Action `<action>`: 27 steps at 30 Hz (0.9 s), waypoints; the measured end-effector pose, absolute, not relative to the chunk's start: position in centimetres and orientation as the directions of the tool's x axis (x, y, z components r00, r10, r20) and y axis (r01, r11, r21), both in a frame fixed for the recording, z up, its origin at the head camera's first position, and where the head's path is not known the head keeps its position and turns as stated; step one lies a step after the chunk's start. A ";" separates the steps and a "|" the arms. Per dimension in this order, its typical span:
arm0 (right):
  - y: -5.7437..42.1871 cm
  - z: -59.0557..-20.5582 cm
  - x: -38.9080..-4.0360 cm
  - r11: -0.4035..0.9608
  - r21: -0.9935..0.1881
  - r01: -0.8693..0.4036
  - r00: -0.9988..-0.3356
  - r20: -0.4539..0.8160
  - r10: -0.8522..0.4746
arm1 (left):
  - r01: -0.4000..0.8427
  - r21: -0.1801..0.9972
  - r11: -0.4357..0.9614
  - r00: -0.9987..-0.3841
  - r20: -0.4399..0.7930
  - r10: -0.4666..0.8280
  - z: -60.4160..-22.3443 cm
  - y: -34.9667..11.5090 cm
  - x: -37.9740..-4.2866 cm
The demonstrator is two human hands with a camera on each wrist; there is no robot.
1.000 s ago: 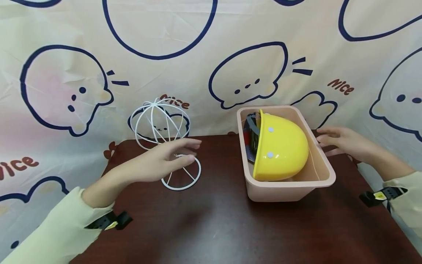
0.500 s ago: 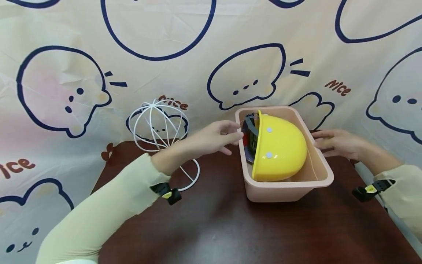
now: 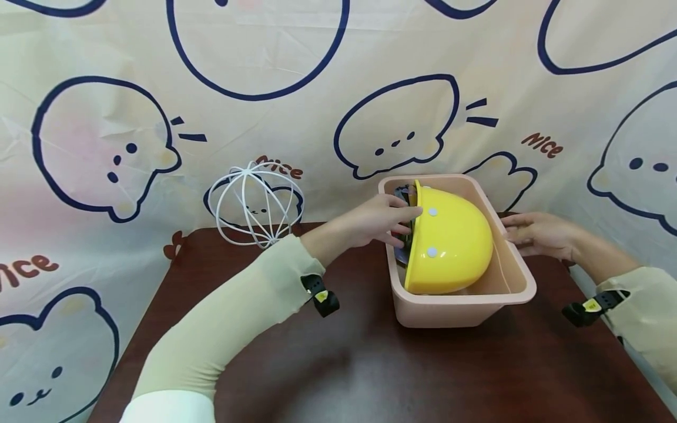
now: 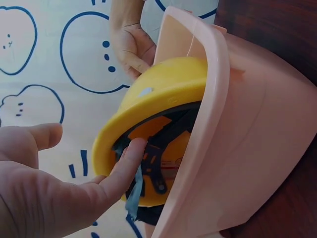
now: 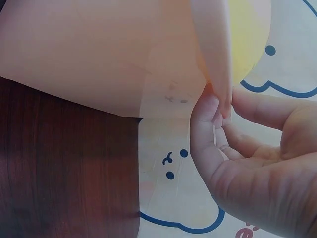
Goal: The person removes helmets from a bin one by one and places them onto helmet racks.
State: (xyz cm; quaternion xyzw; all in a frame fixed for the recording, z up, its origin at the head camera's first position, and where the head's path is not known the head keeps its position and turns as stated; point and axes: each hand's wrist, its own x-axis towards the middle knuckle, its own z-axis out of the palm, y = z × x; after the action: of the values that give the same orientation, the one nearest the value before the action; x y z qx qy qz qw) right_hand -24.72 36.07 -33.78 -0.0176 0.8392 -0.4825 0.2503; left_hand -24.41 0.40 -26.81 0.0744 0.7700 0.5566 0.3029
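Note:
A yellow hard hat (image 3: 449, 241) lies on its side in a pink plastic bin (image 3: 465, 314), its opening facing left. Dark straps (image 4: 157, 171) show inside the hat in the left wrist view. My left hand (image 3: 378, 220) is at the hat's opening, fingers reaching inside past the brim and thumb held apart; whether the fingertips touch the lining I cannot tell. At the bin's right side, my right hand (image 3: 545, 235) pinches the rim (image 5: 215, 54) between thumb and fingers.
A white wire stand (image 3: 256, 202) with a round cage top stands at the table's back left, partly hidden by my left arm. The dark brown table (image 3: 370, 376) meets a printed cloth backdrop (image 3: 264, 129) behind the bin.
My left hand has moved right, from in front of the wire stand to the hard hat's opening. The right hand has stayed at the bin's right rim.

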 end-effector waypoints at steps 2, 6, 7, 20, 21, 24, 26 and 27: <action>36.1 -33.8 -24.8 0.527 -0.822 0.217 -0.873 -0.405 -0.273 | -0.237 0.904 0.356 -0.802 -0.389 0.454 -27.1 0.9 -24.7; 36.1 -33.8 -24.8 0.516 -0.828 0.222 -0.869 -0.408 -0.281 | -0.240 0.903 0.355 -0.803 -0.391 0.450 -27.7 1.7 -25.0; 36.1 -33.8 -24.8 0.514 -0.829 0.222 -0.868 -0.408 -0.283 | -0.240 0.902 0.359 -0.807 -0.391 0.443 -27.8 1.9 -25.1; 36.3 -33.5 -24.9 0.508 -0.830 0.229 -0.868 -0.410 -0.279 | -0.183 0.916 0.358 -0.874 -0.318 0.367 -28.8 3.4 -24.7; 36.2 -33.6 -24.9 0.507 -0.831 0.229 -0.868 -0.410 -0.280 | -0.176 0.913 0.369 -0.883 -0.312 0.350 -28.8 3.6 -24.6; 36.2 -33.7 -24.8 0.510 -0.831 0.223 -0.868 -0.407 -0.284 | -0.149 0.904 0.400 -0.907 -0.286 0.309 -29.1 4.0 -24.2; 36.2 -33.7 -24.8 0.515 -0.830 0.215 -0.870 -0.403 -0.286 | -0.135 0.901 0.411 -0.920 -0.268 0.286 -29.2 4.1 -24.0; 36.2 -33.8 -24.8 0.518 -0.830 0.209 -0.870 -0.399 -0.288 | -0.130 0.901 0.413 -0.925 -0.260 0.276 -29.2 4.2 -24.0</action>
State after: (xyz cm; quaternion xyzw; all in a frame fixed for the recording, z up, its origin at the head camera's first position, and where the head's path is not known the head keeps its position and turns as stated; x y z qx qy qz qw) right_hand -24.77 36.15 -33.79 -0.0238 0.8335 -0.4904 0.2535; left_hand -23.97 4.19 -29.22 0.0445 0.8194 0.5397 0.1880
